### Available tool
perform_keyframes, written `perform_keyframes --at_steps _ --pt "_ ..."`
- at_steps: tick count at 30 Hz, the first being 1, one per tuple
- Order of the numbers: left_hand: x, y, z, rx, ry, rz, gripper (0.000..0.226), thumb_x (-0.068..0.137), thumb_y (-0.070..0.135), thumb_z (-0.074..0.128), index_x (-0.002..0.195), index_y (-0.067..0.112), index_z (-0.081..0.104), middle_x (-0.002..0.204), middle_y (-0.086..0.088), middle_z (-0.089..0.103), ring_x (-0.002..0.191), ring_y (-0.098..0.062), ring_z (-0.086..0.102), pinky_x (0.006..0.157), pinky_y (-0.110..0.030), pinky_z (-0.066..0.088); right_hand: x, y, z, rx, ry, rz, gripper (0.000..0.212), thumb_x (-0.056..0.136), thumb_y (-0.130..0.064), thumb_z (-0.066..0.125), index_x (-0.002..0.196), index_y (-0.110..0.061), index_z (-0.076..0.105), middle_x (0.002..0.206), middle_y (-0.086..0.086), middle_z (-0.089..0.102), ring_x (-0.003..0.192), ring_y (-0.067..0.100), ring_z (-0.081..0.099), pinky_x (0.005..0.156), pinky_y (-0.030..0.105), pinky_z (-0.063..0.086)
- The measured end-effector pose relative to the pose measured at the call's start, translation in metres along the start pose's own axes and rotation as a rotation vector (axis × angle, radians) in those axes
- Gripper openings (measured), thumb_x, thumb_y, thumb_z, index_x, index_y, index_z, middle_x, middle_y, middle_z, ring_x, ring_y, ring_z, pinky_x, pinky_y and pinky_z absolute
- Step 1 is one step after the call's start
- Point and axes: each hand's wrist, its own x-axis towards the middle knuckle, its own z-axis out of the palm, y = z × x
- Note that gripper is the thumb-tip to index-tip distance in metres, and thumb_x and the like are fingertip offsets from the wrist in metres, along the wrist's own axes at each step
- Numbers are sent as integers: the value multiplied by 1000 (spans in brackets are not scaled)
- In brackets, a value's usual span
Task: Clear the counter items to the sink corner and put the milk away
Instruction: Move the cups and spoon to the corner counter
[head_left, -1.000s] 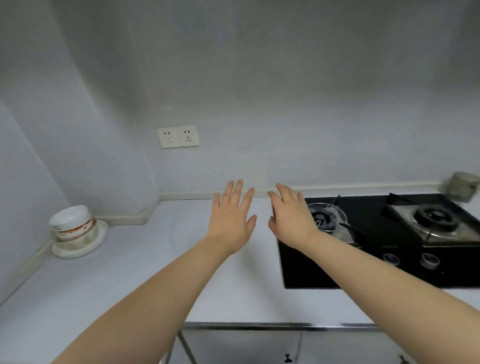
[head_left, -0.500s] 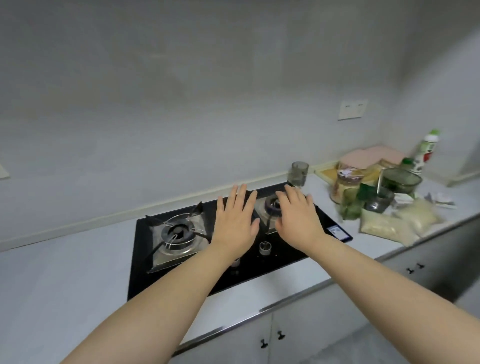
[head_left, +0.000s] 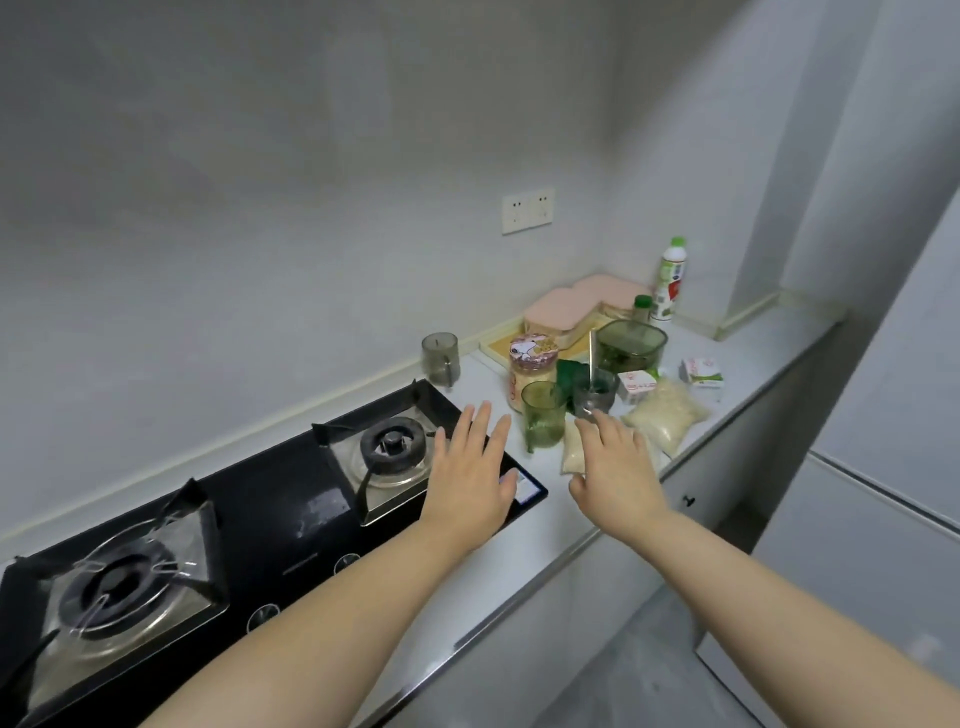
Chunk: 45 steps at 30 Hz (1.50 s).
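"Beside the gas hob (head_left: 291, 514), what is the state of play?" asks the picture desk.

"Nothing looks cleared yet," the stringer replies. "A person's 2 bare arms reach over the tabletop (head_left: 561, 535). The left grip (head_left: 470, 483) hovers flat above the hob's right edge, fingers spread, holding nothing. The right grip (head_left: 615, 467) stretches over a bag of white grains (head_left: 571, 447), fingers straight and empty, tips just short of a clear glass (head_left: 595, 397) with a spoon (head_left: 591, 353) standing in it."

"And the clutter?"

"Bunched at the tabletop's right end: a green cup (head_left: 543, 415) just beside the glass, a cartoon-lidded jar (head_left: 530, 364) behind it, a grey mug (head_left: 440, 356) near the wall, a dark green tub (head_left: 631, 343), pink boxes (head_left: 566, 306) at the back and a 2nd grain bag (head_left: 667, 415) near the front edge."

"Where is the milk?"

"Hard to say for certain. A small white-and-green carton (head_left: 702, 371) sits at the far right of the pile, and a white bottle (head_left: 671, 280) with a green cap stands upright in the corner by the wall. Either could be it, the print being too small to read. Neither is touched."

"So what remains?"

"By my reading, all of it. Each item has to go to the sink corner, and no sink shows in the frame. The milk then wants storing, perhaps in the tall white unit (head_left: 893, 364) at right, which looks like a fridge. The reach suggests the glass goes 1st."
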Motion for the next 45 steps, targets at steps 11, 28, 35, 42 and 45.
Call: perform_keyframes --at_steps 11,28,35,42,45 --pt "139 -4 78 -148 -151 16 65 96 34 41 150 17 8 158 -5 8 145 -22 6 118 -40 11 106 74 50 129 -186 -15 71 85 -18 53 147 -10 21 153 10 21 141 24 20 117 31 18" --pt "268 21 151 -180 -447 -404 104 72 72 55 147 17 11 142 -5 35 126 -26 40 99 -42 39 228 172 91 184 -299 50 76 81 -32 62 146 -14 26 152 14 18 138 31 24 112 35 27" --pt "289 38 156 -114 -450 -451 86 72 69 59 131 13 33 128 -2 42 114 -23 50 84 -37 46 274 203 101 157 -444 -46 93 79 -45 67 150 -28 10 153 16 12 138 34 24 109 37 30" --pt "294 37 163 -117 -425 -464 73 71 63 62 119 13 40 118 -3 46 106 -25 55 75 -35 46 306 198 121 161 -567 -63 108 69 -59 70 148 -38 -1 146 14 21 129 37 36 101 46 41" --pt "295 38 165 -132 -419 -476 72 70 61 63 120 14 39 118 -3 45 106 -25 55 76 -35 46 311 192 130 161 -558 -62 112 68 -59 70 150 -28 1 143 14 26 130 34 35 103 45 38"
